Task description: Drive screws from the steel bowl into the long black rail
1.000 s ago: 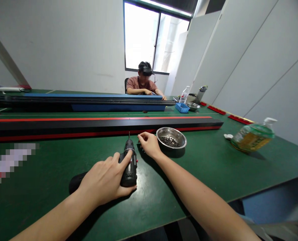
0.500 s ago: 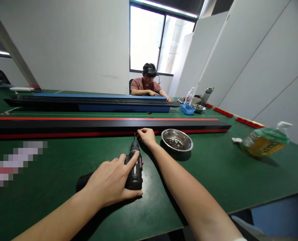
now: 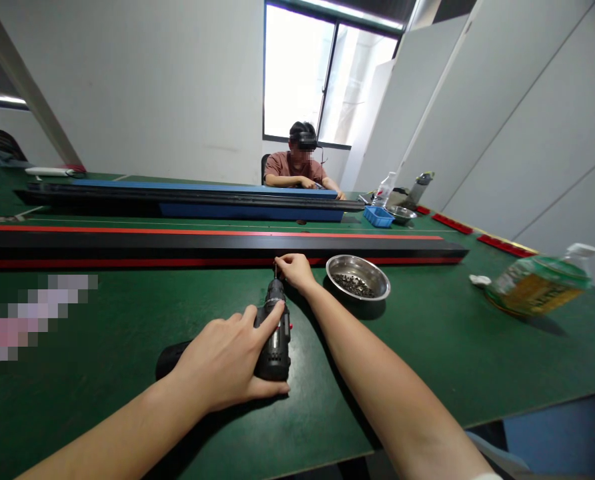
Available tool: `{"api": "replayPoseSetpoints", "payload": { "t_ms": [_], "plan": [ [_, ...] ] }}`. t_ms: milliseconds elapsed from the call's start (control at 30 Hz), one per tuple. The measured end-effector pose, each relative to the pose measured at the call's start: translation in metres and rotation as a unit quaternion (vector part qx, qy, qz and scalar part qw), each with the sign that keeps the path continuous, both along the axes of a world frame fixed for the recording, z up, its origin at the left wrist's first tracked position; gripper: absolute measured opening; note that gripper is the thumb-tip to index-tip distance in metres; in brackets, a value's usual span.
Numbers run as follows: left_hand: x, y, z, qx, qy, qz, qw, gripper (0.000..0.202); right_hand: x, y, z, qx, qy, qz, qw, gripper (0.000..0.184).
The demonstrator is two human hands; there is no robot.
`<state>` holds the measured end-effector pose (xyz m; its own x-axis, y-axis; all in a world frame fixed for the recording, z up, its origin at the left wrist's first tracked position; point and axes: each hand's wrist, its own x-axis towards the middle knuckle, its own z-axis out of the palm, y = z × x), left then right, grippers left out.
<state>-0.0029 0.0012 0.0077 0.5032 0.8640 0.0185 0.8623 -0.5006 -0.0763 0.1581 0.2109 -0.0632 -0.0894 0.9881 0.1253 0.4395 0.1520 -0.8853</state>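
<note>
One drill is held on the near side of the bar, its bit pointed at the red edge. It is wrapped by the left hand; at the bit's tip the right hand is pinched together (any piece held cannot be made out). No finished joint is discernible; many dark parts remain unused in the bowl, right.

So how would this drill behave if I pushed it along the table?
The drill probably won't roll, since its base juts sideways past your left hand. It looks bulky, suggesting some weight, and hard-shelled, so it should stay stiff.
</note>
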Motion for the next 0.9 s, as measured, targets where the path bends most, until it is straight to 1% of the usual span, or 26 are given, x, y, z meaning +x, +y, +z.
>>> {"api": "replayPoseSetpoints", "payload": {
  "t_ms": [367,600,900],
  "plan": [
    [-0.0005,0.0002,-0.0005,0.011,-0.001,-0.008,1.000,0.108,0.0032,-0.0012,0.0001,-0.011,0.049,-0.005,0.999,0.022],
    [0.0004,0.0010,-0.0021,0.015,0.005,-0.007,1.000,0.110,0.0036,-0.0046,0.0018,0.004,0.018,-0.015,1.000,0.022],
    [0.0021,0.0020,-0.0046,0.020,-0.001,-0.006,1.000,0.113,0.0053,-0.0022,-0.0017,0.011,0.020,0.008,1.000,0.026]
  ]
}}
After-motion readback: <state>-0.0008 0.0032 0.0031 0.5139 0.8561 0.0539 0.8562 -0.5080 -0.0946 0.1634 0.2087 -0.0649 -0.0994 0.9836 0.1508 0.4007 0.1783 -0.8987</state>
